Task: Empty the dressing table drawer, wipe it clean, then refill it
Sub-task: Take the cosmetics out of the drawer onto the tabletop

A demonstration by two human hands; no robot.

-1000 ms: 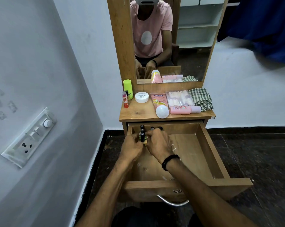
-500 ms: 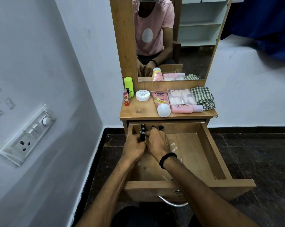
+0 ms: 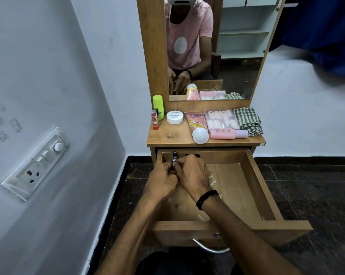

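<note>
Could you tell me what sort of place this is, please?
Probably a bedroom or dressing corner at home: a wooden dressing table with a tall mirror, an open wooden drawer, and a white nail polish remover jar among cosmetics.

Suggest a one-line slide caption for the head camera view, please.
Both hands gather small black-capped bottles at the open drawer's back-left corner; toiletries wait on the dressing table top.

Open drawer point(image 3: 255, 187), both hands – left point(image 3: 161, 180), right point(image 3: 191, 175) – clustered on black-capped bottles point(image 3: 174, 156) at back-left corner
</note>
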